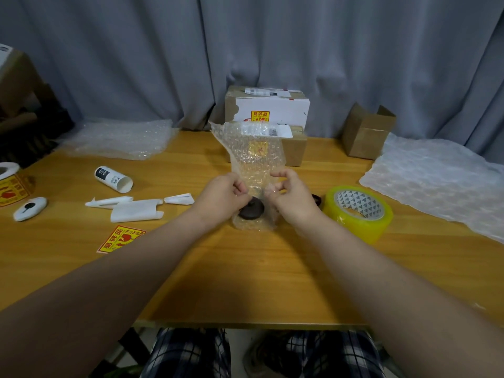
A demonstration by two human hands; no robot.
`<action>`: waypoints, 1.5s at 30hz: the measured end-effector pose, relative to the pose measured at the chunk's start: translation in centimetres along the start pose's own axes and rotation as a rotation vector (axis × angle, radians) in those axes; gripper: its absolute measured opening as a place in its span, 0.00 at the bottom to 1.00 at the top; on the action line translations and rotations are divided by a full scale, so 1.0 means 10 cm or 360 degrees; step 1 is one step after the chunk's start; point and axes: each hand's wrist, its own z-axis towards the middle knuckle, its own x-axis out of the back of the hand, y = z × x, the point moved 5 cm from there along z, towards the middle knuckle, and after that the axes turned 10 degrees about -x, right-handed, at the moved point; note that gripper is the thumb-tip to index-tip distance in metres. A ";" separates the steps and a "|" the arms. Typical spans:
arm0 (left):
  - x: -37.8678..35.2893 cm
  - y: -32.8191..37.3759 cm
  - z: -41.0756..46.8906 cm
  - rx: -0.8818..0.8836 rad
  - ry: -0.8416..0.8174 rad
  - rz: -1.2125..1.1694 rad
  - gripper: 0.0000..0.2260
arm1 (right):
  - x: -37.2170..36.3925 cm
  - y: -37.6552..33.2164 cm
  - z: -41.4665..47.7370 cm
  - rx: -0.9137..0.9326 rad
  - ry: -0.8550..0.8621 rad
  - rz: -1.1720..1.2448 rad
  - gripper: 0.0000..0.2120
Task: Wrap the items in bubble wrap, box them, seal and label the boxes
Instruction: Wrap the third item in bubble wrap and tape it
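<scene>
Wrapping step, small dark round item (252, 211) sits on wooden counter (245, 268).
Left hand (222, 199) and right hand (293, 199) fingers (241, 186) pinch the clear bubble wrap sheet (253, 156) around it; next probably fold the upright flap over, then use the yellow tape roll (357, 214).

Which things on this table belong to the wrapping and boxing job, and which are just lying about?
Job in hand: bubble wrap sheet, pinched by the left hand and right hand; dark round item in it; yellow tape roll; open cardboard box; fragile sticker.
Lying about for now: white paper scraps; white tube; white oval gadget.
</scene>
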 end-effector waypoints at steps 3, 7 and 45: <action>-0.09 0.07 -0.02 -0.0060 -0.0062 -0.0073 0.05 | -0.09 0.00 -0.03 -0.0038 -0.0088 0.0104 0.17; -0.06 0.00 -0.03 -0.0026 -0.0076 -0.0220 0.08 | -0.10 0.01 -0.07 -0.0082 -0.0132 0.0195 0.19; 0.07 0.00 -0.23 -0.1082 -0.0667 0.0841 0.15 | -0.10 -0.03 -0.02 0.0514 -0.0672 -0.0797 0.19</action>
